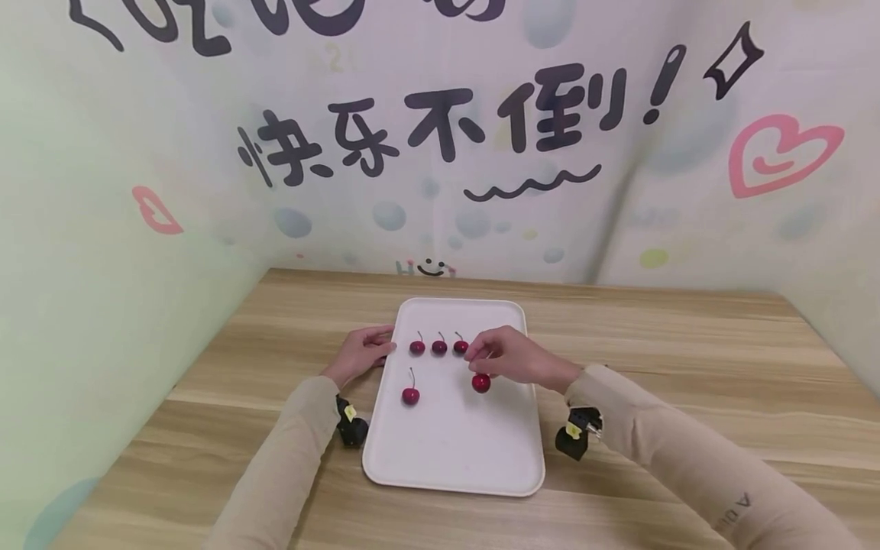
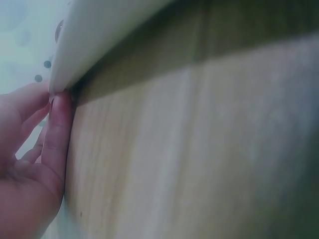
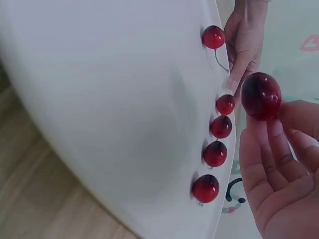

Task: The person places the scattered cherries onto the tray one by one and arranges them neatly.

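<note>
My right hand (image 1: 512, 355) pinches a red cherry (image 1: 481, 383) over the right part of a white tray (image 1: 454, 451). In the right wrist view, this cherry (image 3: 261, 96) hangs from the fingertips, apart from the tray. A row of several cherries (image 3: 215, 153) lies along the tray's far part; the rightmost is hidden behind my right hand in the head view. Another cherry (image 1: 410, 396), stem pointing up and away, lies nearer on the left. My left hand (image 1: 360, 354) grips the tray's left rim, with thumb and finger against the edge in the left wrist view.
The tray lies on a wood-grain table (image 1: 687, 367). Behind it hangs a white printed backdrop (image 1: 440, 214) with dark lettering, and a pale wall (image 1: 82, 305) stands on the left. Small dark cameras (image 1: 352, 428) are strapped at both wrists beside the tray.
</note>
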`<action>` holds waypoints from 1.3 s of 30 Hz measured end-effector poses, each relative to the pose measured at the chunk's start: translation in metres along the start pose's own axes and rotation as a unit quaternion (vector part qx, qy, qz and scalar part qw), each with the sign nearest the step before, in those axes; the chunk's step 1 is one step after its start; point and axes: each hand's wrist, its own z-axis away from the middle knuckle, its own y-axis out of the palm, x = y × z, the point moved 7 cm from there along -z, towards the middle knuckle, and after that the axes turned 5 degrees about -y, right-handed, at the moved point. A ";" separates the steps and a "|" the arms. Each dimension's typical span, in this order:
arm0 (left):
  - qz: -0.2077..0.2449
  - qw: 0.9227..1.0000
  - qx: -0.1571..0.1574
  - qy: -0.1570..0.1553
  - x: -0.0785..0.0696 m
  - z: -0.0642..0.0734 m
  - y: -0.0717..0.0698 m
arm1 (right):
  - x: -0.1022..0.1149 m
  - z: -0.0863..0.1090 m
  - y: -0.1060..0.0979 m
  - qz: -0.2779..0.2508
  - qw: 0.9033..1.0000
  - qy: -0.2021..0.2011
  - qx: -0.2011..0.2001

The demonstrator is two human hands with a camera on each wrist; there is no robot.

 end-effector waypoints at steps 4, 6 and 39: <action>0.004 1.000 0.000 0.002 -0.001 -0.001 -0.001 | 0.004 -0.007 0.006 -0.008 1.000 -0.005 0.005; 0.004 1.000 0.002 0.003 -0.001 -0.001 -0.001 | 0.003 -0.010 0.010 -0.012 1.000 -0.002 0.006; 0.003 1.000 0.008 0.004 -0.001 0.000 0.000 | -0.018 -0.035 0.046 -0.034 0.993 0.108 -0.036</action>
